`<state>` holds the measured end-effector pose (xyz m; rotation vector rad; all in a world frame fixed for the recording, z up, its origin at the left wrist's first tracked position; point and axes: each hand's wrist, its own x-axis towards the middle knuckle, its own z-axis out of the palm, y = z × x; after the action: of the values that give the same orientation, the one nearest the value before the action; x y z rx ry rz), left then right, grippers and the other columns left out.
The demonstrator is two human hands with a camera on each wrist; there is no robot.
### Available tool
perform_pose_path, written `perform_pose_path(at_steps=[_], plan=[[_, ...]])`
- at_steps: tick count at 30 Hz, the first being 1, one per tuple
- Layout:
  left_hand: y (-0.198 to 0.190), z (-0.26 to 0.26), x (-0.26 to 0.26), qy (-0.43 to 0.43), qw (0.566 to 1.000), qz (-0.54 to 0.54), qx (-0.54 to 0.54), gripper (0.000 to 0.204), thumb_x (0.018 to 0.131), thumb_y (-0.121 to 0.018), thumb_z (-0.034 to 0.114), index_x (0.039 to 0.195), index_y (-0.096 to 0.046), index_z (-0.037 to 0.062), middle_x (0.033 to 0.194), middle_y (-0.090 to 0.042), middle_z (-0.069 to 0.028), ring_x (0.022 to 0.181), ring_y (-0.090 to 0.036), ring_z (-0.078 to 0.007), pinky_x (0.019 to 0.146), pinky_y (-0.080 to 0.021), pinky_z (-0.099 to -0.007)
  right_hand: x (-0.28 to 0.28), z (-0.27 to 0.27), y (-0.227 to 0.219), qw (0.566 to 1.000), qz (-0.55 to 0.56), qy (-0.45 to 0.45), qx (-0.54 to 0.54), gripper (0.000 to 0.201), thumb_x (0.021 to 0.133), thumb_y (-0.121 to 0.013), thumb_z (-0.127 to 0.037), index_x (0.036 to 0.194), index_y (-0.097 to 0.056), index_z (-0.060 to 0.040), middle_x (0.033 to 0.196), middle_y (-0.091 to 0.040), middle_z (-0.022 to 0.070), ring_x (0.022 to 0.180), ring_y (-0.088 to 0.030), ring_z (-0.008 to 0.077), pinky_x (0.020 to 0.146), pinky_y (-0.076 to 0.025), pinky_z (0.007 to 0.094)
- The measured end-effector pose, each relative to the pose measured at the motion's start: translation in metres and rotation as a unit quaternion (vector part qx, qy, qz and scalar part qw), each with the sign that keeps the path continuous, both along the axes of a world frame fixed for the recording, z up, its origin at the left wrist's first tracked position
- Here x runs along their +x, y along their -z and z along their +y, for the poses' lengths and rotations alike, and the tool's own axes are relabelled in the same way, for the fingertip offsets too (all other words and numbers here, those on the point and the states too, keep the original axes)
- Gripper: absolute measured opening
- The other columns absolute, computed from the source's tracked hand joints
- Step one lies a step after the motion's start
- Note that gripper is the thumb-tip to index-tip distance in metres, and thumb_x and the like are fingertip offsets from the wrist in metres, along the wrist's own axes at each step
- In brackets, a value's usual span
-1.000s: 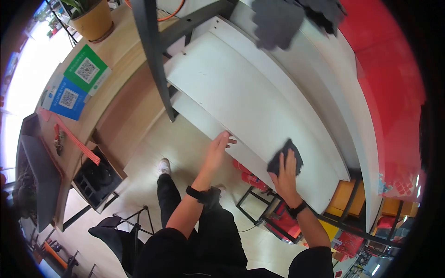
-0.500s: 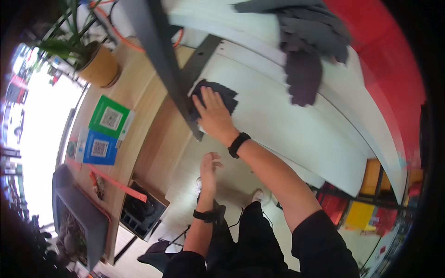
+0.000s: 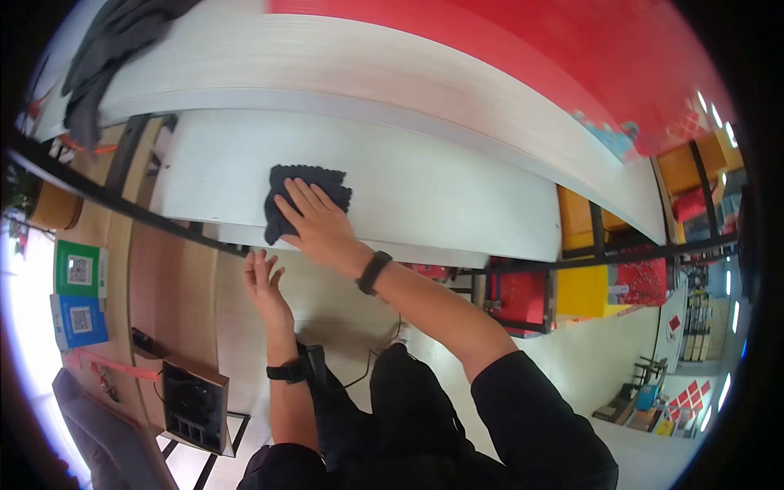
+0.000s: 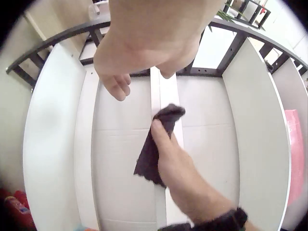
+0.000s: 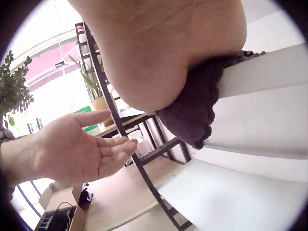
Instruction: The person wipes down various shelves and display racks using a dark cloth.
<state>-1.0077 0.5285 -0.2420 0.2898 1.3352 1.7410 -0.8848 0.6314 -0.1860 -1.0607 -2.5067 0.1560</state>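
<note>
My right hand (image 3: 317,222) lies flat with spread fingers on a dark cloth (image 3: 307,181) and presses it onto a white shelf board (image 3: 441,192) near its front edge. The left wrist view shows the cloth (image 4: 148,159) draped over that edge under the right hand (image 4: 175,163). In the right wrist view the cloth (image 5: 197,113) hangs below the palm. My left hand (image 3: 263,284) hovers open just below the shelf edge, palm up and fingers straight (image 5: 79,144), holding nothing.
A black metal frame bar (image 3: 82,186) crosses in front of the shelf's left end. Grey cloths (image 3: 102,49) hang over the board above. Green (image 3: 77,268) and blue (image 3: 77,318) QR signs lie on a wooden counter at left, with a black box (image 3: 192,404) below. Red and yellow crates (image 3: 584,290) stand at right.
My right hand slid the cloth from the shelf's right part to its left end by the black post. My left hand came off the shelf edge and now hovers open below it.
</note>
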Motion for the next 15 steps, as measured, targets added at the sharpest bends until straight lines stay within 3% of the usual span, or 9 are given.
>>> perform_pose_path(at_steps=[1, 4, 5, 12, 14, 15], plan=[[-0.004, 0.002, 0.012, 0.027, 0.999, -0.021, 0.006, 0.059, 0.093, -0.055, 0.036, 0.134, -0.035, -0.0005, 0.131, -0.047, -0.0164, 0.112, -0.051, -0.0236, 0.092, -0.043, -0.0365, 0.031, -0.007, -0.001, 1.0, -0.009, 0.015, -0.008, 0.067, 0.079, -0.068, -0.034, 0.135, -0.043, -0.0059, 0.144, -0.034, 0.0194, 0.134, -0.032, 0.0322, 0.111, -0.026, 0.0418], [-0.005, 0.014, 0.052, 0.058, 0.997, -0.048, 0.02, 0.063, 0.094, -0.051, 0.04, 0.138, -0.029, -0.0006, 0.133, -0.045, -0.0189, 0.119, -0.048, -0.0285, 0.099, -0.039, -0.0411, 0.13, -0.028, -0.008, 0.997, -0.046, 0.057, -0.025, 0.069, 0.08, -0.067, -0.036, 0.136, -0.041, -0.0059, 0.146, -0.032, 0.0197, 0.135, -0.031, 0.0331, 0.111, -0.025, 0.0419], [-0.006, 0.017, 0.064, 0.072, 0.995, -0.053, 0.033, 0.067, 0.093, -0.053, 0.043, 0.136, -0.029, -0.0014, 0.133, -0.044, -0.0185, 0.114, -0.05, -0.0268, 0.097, -0.041, -0.0405, 0.165, -0.035, -0.011, 0.995, -0.059, 0.071, -0.031, 0.069, 0.08, -0.066, -0.036, 0.137, -0.04, -0.0059, 0.146, -0.031, 0.0199, 0.135, -0.031, 0.0335, 0.111, -0.025, 0.0419], [-0.008, 0.046, 0.123, 0.136, 0.985, -0.084, 0.059, 0.053, 0.093, -0.055, 0.038, 0.124, -0.037, -0.0013, 0.132, -0.044, -0.0168, 0.121, -0.045, -0.0271, 0.102, -0.037, -0.0448, 0.385, -0.088, -0.026, 0.978, -0.123, 0.156, -0.063, 0.068, 0.085, -0.06, -0.035, 0.14, -0.035, -0.0029, 0.148, -0.026, 0.0215, 0.136, -0.028, 0.0354, 0.112, -0.024, 0.0433], [-0.004, 0.05, 0.136, 0.114, 0.991, -0.053, 0.041, 0.055, 0.094, -0.054, 0.037, 0.128, -0.035, -0.0016, 0.131, -0.045, -0.0166, 0.12, -0.046, -0.0271, 0.104, -0.036, -0.0453, 0.419, -0.101, -0.016, 0.949, -0.107, 0.272, -0.116, 0.062, 0.092, -0.048, -0.036, 0.14, -0.033, -0.0014, 0.148, -0.025, 0.0229, 0.137, -0.024, 0.0362, 0.113, -0.02, 0.0432], [-0.002, 0.053, 0.142, 0.104, 0.993, -0.037, 0.035, 0.056, 0.094, -0.054, 0.037, 0.13, -0.034, -0.0018, 0.13, -0.045, -0.0165, 0.119, -0.046, -0.0271, 0.105, -0.035, -0.0456, 0.429, -0.108, -0.011, 0.929, -0.105, 0.342, -0.092, 0.062, 0.093, -0.046, -0.038, 0.14, -0.033, -0.0002, 0.148, -0.024, 0.0242, 0.138, -0.024, 0.0362, 0.113, -0.019, 0.0434]])
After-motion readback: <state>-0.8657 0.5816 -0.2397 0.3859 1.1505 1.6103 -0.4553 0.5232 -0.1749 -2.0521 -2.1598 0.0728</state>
